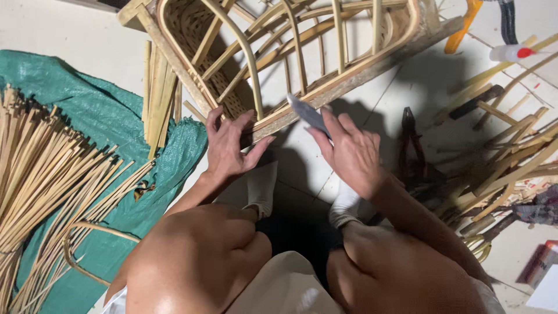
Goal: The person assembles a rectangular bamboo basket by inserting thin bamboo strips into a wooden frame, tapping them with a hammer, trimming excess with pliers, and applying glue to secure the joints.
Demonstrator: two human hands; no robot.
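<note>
Nearest are two bare knees and two white socks, and just past them the left hand (228,145) lies spread flat on the bottom rail of the cane frame (279,64), fingers open, while the right hand (349,152) pinches a grey blade (308,112) against that same rail. The frame looks light but stiff and springy — I'd hold it by the thick rail, not the thin ribs. Left of the frame: one green sack (104,116) with a big split-cane bundle (46,174); right — pliers (410,142) and scattered offcuts.

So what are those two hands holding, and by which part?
The right hand holds a grey blade by its lower end. The left hand presses on the bamboo frame at its bottom rail.
</note>
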